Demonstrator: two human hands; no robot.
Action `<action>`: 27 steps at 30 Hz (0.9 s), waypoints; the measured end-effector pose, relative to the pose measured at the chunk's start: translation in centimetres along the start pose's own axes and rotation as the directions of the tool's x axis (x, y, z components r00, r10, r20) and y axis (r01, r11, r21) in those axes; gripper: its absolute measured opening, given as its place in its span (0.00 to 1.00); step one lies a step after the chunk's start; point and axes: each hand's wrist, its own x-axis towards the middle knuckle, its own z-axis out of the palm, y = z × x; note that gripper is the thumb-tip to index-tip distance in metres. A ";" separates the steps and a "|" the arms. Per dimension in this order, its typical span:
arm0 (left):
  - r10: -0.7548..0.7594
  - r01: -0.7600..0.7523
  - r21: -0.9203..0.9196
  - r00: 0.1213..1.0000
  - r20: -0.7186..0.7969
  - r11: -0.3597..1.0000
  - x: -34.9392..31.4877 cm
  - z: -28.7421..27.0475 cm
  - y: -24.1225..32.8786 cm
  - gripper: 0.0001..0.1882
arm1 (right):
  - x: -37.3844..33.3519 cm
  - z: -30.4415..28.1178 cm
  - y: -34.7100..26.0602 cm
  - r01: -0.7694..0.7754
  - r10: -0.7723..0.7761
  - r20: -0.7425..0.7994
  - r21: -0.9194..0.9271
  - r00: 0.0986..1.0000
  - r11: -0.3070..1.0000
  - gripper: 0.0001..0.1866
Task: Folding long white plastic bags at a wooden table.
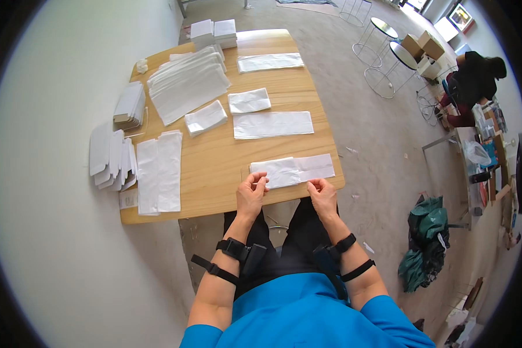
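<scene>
A thin white folded sheet (281, 172) lies near the front right edge of the wooden table (214, 168); whether it is paper or plastic I cannot tell. Its left part looks doubled over, and a flatter single strip runs out to the right. At its lower left corner my left hand (252, 194) has thumb and fingers curled together on the edge. My right hand (323, 196) pinches the near edge, right of the fold. Farther back lie a long white folded strip (272, 125) and two shorter folded white pieces (249, 100) (206, 118).
Stacks of white sheets (188, 84) and flat white cartons (111, 156) line the table's left side, by a wall. White boxes (213, 32) stand at the back. On the floor to the right are round side tables (403, 55), green and black bags (429, 232) and a seated person (472, 81).
</scene>
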 end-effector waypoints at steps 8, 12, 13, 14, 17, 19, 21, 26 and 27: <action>-0.152 0.154 -0.057 0.988 0.041 0.986 3.5 -0.9 -2.9 0.14 | 2.9 1.5 -1.9 -0.028 0.035 0.036 -0.161 0.999 0.987 0.16; -0.251 0.270 -0.132 0.958 0.142 0.954 4.0 -1.7 -2.7 0.16 | 3.5 2.0 -2.3 0.009 0.017 0.074 -0.330 0.997 0.944 0.16; -0.299 0.331 -0.190 0.937 0.179 0.924 4.1 -1.8 -2.3 0.17 | 3.6 2.2 -2.0 0.007 0.016 0.072 -0.315 0.997 0.949 0.15; -0.301 0.332 -0.187 0.937 0.175 0.925 4.3 -2.1 -2.2 0.17 | 3.6 2.4 -1.8 0.006 0.015 0.069 -0.301 0.997 0.954 0.14; -0.396 0.460 -0.253 0.879 0.264 0.851 4.6 -2.9 -1.6 0.19 | 3.4 2.9 -1.5 -0.021 0.033 0.044 -0.261 0.998 0.965 0.12; -0.433 0.510 -0.254 0.849 0.304 0.822 4.7 -3.1 -1.1 0.20 | 3.2 3.0 -1.9 -0.023 0.032 0.031 -0.254 0.999 0.967 0.11; -0.424 0.508 -0.253 0.847 0.320 0.824 4.7 -3.3 -1.0 0.20 | 3.0 3.0 -2.4 -0.027 0.032 0.015 -0.250 0.999 0.968 0.10; -0.398 0.493 -0.245 0.848 0.350 0.835 4.8 -3.3 -0.5 0.21 | 2.2 3.0 -3.2 0.070 -0.092 -0.059 -0.311 0.994 0.948 0.07; -0.396 0.483 -0.220 0.851 0.345 0.847 4.8 -3.4 -0.6 0.21 | 1.9 3.1 -3.5 0.070 -0.094 -0.062 -0.313 0.994 0.947 0.07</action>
